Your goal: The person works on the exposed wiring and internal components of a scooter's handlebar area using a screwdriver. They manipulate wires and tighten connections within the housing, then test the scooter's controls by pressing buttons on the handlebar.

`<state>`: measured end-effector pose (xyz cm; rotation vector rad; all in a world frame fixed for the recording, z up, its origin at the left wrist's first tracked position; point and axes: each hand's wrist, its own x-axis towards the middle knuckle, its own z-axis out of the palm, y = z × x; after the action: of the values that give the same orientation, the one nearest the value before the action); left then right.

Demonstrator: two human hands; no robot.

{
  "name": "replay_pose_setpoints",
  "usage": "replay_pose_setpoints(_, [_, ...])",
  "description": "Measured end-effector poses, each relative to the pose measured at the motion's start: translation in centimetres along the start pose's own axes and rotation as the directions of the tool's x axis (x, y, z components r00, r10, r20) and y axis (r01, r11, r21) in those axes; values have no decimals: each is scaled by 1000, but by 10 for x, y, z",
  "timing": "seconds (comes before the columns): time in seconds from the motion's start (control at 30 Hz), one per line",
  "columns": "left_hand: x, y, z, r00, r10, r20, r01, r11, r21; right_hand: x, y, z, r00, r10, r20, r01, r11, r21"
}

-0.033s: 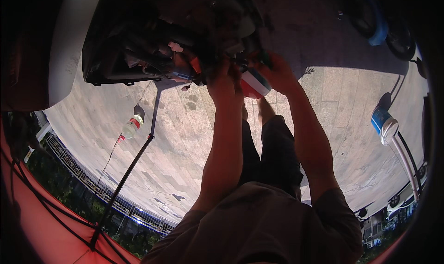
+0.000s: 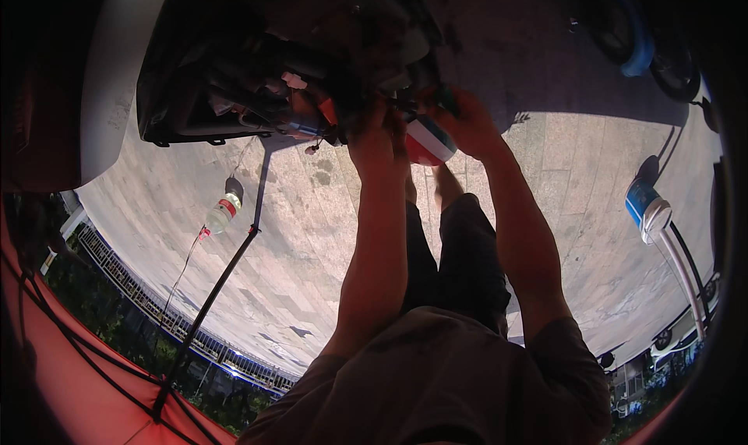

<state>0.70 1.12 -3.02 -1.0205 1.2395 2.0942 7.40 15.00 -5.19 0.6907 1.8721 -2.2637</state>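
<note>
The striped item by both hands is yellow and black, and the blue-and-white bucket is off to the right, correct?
Not quite: the head view shows the striped item is red, white and dark green. The blue-and-white bucket is off to the right.

Sun brightens the pavement (image 2: 304,211), deep shadow darkens the left hand (image 2: 374,137), and fisheye distortion bends the fence (image 2: 125,284).

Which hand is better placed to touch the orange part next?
Probably the left hand: it appears nearer the orange part, while the right hand is farther right, by the striped object. Their grips are too dark to judge.
</note>
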Motion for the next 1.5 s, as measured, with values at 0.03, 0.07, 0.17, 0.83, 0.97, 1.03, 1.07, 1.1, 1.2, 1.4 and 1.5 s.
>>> replay_pose_setpoints(0.03, [2,1,-1,1000,-16,12,16,1000,-23,1,1,-1,1000,-10,7,10,1000,9])
replay_pose_setpoints(0.07, [3,1,-2,999,-30,22,31,999,-45,2,1,-2,1000,-15,8,15,1000,20])
replay_pose_setpoints(0.17, [2,1,0,995,68,69,-74,994,85,4,5,-3,1000,11,-5,-12,1000,-29])
replay_pose_setpoints(0.83, [-16,-8,25,972,234,-18,-222,941,255,-30,-13,38,887,-365,-282,269,906,-326])
replay_pose_setpoints(0.97, [-25,0,35,995,98,17,-99,985,143,-36,-14,35,891,-372,-260,294,910,-294])
replay_pose_setpoints(1.03, [-24,4,35,999,33,-23,-30,991,133,-39,-13,33,872,-374,-316,305,920,-246])
replay_pose_setpoints(1.07, [-24,5,34,999,3,-35,2,992,122,-40,-12,32,848,-371,-378,315,927,-202])
replay_pose_setpoints(1.1, [-23,6,33,1000,-8,-30,12,993,114,-42,-11,30,827,-356,-434,323,934,-151])
replay_pose_setpoints(1.2, [-23,10,29,998,-61,7,60,994,87,-51,-12,21,824,-234,-516,300,953,46])
replay_pose_setpoints(1.4, [-16,19,21,940,-293,172,323,929,-183,-68,-32,27,871,-107,-479,350,820,454])
replay_pose_setpoints(1.5, [-8,17,19,915,-287,284,357,903,-238,-70,-43,33,870,-143,-472,379,807,454])
